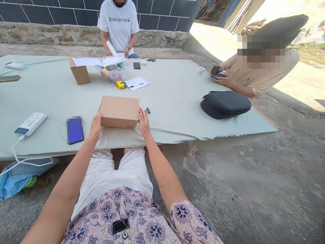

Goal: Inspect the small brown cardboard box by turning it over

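Note:
A closed brown cardboard box (120, 107) rests near the front edge of the cloth-covered table. My left hand (95, 126) grips its left end, and my right hand (144, 122) is closed against its right end. The fingers of both hands are partly hidden behind the box's sides. Just right of my right hand lies a small black object (148, 110), too small to name. A phone (74, 130) with a lit blue screen lies to the left of my left hand.
A white power bank (30, 124) with a cable lies at the left. Behind the box are a yellow tape measure (120, 84), paper with a pen (137, 83), a plastic basket (111, 75) and another cardboard box (80, 74). A black case (225, 104) sits at right. Two people are at the table.

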The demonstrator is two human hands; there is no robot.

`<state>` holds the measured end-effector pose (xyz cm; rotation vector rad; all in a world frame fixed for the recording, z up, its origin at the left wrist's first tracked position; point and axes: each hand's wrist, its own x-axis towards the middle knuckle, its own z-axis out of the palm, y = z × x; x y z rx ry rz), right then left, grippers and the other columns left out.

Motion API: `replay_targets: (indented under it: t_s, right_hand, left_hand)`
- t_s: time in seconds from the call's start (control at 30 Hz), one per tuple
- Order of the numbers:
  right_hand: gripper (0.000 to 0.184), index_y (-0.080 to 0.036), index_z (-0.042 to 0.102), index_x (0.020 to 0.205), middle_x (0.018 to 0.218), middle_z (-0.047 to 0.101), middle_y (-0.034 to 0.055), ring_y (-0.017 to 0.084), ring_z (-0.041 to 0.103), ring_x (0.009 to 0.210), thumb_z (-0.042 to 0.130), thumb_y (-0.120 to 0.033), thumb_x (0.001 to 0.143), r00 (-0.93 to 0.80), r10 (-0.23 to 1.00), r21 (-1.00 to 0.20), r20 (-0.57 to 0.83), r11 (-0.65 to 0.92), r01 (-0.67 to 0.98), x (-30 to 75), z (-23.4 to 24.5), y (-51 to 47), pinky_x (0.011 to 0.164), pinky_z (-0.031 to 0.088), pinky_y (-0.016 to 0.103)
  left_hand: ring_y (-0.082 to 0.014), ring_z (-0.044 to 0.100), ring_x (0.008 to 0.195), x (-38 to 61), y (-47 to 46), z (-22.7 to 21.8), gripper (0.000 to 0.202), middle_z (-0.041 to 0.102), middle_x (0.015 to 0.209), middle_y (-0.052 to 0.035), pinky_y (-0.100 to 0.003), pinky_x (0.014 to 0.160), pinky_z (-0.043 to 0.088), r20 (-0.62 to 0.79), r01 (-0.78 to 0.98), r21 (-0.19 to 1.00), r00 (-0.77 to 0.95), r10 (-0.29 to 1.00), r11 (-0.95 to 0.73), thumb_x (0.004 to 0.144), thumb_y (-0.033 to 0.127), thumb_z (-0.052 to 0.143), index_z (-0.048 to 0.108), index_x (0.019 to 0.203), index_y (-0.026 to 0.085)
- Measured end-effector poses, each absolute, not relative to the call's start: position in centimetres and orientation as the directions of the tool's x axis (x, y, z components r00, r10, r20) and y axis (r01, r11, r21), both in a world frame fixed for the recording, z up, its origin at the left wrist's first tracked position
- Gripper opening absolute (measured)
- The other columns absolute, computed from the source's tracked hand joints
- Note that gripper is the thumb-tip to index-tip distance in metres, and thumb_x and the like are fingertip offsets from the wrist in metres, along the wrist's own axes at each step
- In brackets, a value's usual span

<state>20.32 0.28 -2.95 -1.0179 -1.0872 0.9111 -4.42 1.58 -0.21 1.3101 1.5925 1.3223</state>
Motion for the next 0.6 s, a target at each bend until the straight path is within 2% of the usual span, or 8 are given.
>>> replay_targets:
  t_s: [0.13, 0.27, 0.37, 0.43, 0.5, 0.6]
  right_hand:
    - [0.081, -0.019, 0.045, 0.144, 0.151, 0.05, 0.0174, 0.026, 0.05, 0.14, 0.049, -0.075, 0.086, 0.211, 0.923, -0.941, 0.321, 0.335, -0.037, 20.4, -4.4, -1.0, 0.111, 0.049, 0.044]
    - [0.083, -0.018, 0.046, 0.139, 0.143, 0.056, 0.0188, 0.027, 0.057, 0.13, 0.06, -0.074, 0.079, 0.3, 0.909, -0.957, 0.289, 0.279, 0.077, 19.5, -6.4, -2.8, 0.099, 0.054, 0.041]
    - [0.066, -0.017, 0.053, 0.124, 0.12, 0.066, 0.0149, 0.025, 0.065, 0.108, 0.064, -0.065, 0.08, 0.414, 0.877, -0.965, 0.244, 0.178, 0.192, 18.7, -7.1, -3.8, 0.089, 0.055, 0.039]
    - [0.05, -0.019, 0.055, 0.11, 0.107, 0.068, 0.0099, 0.022, 0.066, 0.094, 0.066, -0.058, 0.08, 0.447, 0.861, -0.954, 0.242, 0.127, 0.271, 18.3, -7.2, -4.0, 0.087, 0.053, 0.038]
    - [0.04, -0.02, 0.054, 0.099, 0.1, 0.067, 0.0063, 0.02, 0.064, 0.086, 0.068, -0.052, 0.079, 0.455, 0.858, -0.944, 0.239, 0.095, 0.317, 18.2, -7.1, -4.0, 0.086, 0.052, 0.037]
    - [0.035, -0.021, 0.052, 0.096, 0.097, 0.066, 0.0047, 0.019, 0.063, 0.082, 0.069, -0.047, 0.079, 0.437, 0.869, -0.941, 0.233, 0.089, 0.326, 18.2, -6.8, -3.9, 0.084, 0.051, 0.036]
  left_hand:
    - [-0.0286, 0.058, 0.107, -4.3, 1.4, -1.6, 0.072, 0.064, 0.108, -0.0143, -0.045, 0.097, 0.049, 0.05, 0.304, 0.952, -0.256, 0.965, 0.032, 0.083, 0.085, 0.039, 0.059, 0.098, 0.017]
    - [-0.0257, 0.057, 0.117, -4.4, 0.3, -3.0, 0.066, 0.062, 0.123, -0.0131, -0.041, 0.103, 0.047, 0.222, 0.353, 0.923, -0.156, 0.962, -0.155, 0.091, 0.077, 0.037, 0.055, 0.119, 0.019]
    - [-0.0267, 0.059, 0.115, -4.1, -0.8, -4.4, 0.062, 0.062, 0.125, -0.0154, -0.042, 0.103, 0.048, 0.267, 0.467, 0.866, -0.131, 0.955, -0.178, 0.09, 0.066, 0.05, 0.052, 0.128, 0.017]
    - [-0.0277, 0.06, 0.114, -3.9, -1.4, -5.1, 0.06, 0.062, 0.124, -0.0162, -0.043, 0.102, 0.049, 0.285, 0.543, 0.825, -0.162, 0.945, -0.156, 0.089, 0.058, 0.056, 0.051, 0.13, 0.015]
    - [-0.0279, 0.061, 0.114, -3.8, -1.6, -5.5, 0.055, 0.063, 0.124, -0.0159, -0.044, 0.102, 0.049, 0.295, 0.583, 0.8, -0.18, 0.938, -0.14, 0.088, 0.051, 0.058, 0.05, 0.13, 0.016]
    - [-0.0278, 0.061, 0.115, -3.8, -1.5, -5.6, 0.05, 0.063, 0.124, -0.0151, -0.045, 0.102, 0.05, 0.285, 0.578, 0.804, -0.171, 0.943, -0.138, 0.088, 0.043, 0.058, 0.05, 0.13, 0.017]
